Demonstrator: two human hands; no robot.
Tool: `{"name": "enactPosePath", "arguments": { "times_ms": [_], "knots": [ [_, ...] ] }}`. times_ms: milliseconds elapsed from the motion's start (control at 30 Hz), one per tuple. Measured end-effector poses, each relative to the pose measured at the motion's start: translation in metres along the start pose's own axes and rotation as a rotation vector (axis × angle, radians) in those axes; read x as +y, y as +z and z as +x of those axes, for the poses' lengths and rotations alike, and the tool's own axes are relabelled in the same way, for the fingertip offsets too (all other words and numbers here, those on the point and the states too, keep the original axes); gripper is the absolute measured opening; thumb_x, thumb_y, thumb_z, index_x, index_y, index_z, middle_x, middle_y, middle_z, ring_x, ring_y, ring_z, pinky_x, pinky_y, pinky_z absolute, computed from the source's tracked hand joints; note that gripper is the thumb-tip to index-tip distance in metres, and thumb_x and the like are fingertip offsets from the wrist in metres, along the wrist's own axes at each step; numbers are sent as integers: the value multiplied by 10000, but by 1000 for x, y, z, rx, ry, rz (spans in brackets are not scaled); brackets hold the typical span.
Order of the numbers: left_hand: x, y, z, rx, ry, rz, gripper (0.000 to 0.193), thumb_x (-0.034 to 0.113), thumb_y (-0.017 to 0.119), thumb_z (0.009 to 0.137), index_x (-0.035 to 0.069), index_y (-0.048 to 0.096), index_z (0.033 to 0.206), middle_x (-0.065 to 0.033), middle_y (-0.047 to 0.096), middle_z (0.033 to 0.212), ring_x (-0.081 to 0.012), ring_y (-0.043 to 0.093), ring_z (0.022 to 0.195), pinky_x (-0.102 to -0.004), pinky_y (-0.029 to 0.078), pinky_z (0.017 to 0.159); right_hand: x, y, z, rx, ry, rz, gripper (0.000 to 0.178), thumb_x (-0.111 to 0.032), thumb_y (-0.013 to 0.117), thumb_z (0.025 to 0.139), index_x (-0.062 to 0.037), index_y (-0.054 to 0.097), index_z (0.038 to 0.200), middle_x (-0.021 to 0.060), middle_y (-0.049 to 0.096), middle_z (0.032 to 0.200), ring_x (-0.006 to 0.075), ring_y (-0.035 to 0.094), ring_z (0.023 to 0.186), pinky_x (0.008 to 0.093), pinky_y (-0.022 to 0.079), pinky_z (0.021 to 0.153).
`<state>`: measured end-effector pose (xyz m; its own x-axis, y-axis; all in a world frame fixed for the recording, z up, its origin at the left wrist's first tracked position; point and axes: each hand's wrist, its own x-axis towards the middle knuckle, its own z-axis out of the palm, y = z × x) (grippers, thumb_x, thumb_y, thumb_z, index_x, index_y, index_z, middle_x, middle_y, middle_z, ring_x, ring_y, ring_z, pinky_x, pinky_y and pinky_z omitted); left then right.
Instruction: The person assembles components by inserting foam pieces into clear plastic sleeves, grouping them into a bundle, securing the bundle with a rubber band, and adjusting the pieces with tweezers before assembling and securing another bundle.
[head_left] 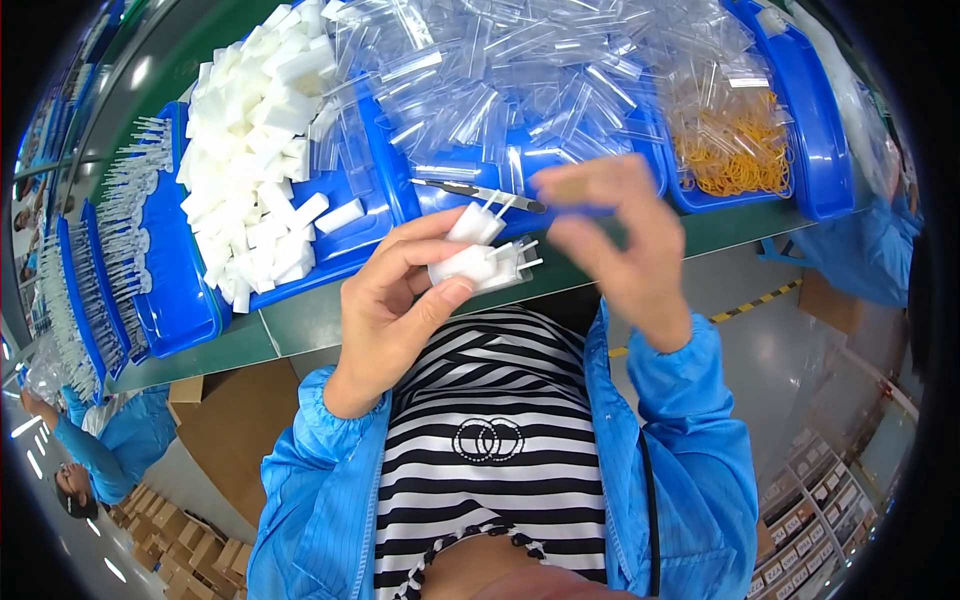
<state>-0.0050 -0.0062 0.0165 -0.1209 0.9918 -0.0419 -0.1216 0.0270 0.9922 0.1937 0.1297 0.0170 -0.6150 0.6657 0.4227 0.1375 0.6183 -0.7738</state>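
Now, the left hand grips white foam blocks with thin white sticks protruding, above the near edge of the green table. The right hand, somewhat blurred, is beside them, its fingers parted from the thumb. Metal tweezers lie behind, near clear plastic sleeves.

Long green counter; grey floor, yellow-black striped tape; brown cardboard boxes lower left; grey shelving lower right.
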Motion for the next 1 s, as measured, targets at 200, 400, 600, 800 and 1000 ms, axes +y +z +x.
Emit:
{"name": "enactPosePath", "arguments": {
  "times_ms": [200, 400, 600, 800, 1000],
  "knots": [
    [-1, 4, 3, 110, -8, -51, 247, -33, 623, 907, -54, 601, 1153, -196, 498, 1360, -245, 560, 1195, -360, 503, 988, 18, -29, 11, -104, -17, -634, 271, -86, 777, 726, -73, 641, 961, 58, 661, 837, 223, 594, 800, 347, 445, 725],
    [-3, 3, 4, 198, -45, -91, 231, 2, 644, 908, -45, 617, 1133, -180, 512, 1340, -213, 572, 1154, -340, 510, 960, 16, -26, 29, -374, -93, -784, 338, -110, 788, 703, -86, 588, 974, 60, 648, 794, 241, 621, 744, 349, 440, 712],
    [-3, 7, 7, 195, -12, -94, 234, -19, 647, 899, -39, 618, 1131, -167, 522, 1308, -216, 573, 1152, -337, 517, 970, 17, -28, 29, -397, -105, -655, 298, -91, 759, 724, -70, 578, 960, 81, 639, 777, 242, 636, 762, 357, 459, 720],
    [-5, 4, 5, 199, 9, -17, 249, -38, 649, 889, -41, 623, 1136, -170, 519, 1307, -225, 581, 1150, -339, 549, 936, 21, -22, 40, -550, -186, -813, 338, -36, 727, 739, -65, 583, 1043, 87, 660, 837, 276, 628, 712, 384, 486, 665],
    [-7, 7, 4, 199, 109, 72, 253, -47, 671, 867, -42, 643, 1118, -160, 522, 1301, -230, 595, 1139, -337, 563, 933, -4, -5, 26, -82, 136, 130, 407, 36, 657, 794, 0, 523, 1176, 97, 684, 864, 198, 685, 817, 285, 532, 757]
  ]
}}
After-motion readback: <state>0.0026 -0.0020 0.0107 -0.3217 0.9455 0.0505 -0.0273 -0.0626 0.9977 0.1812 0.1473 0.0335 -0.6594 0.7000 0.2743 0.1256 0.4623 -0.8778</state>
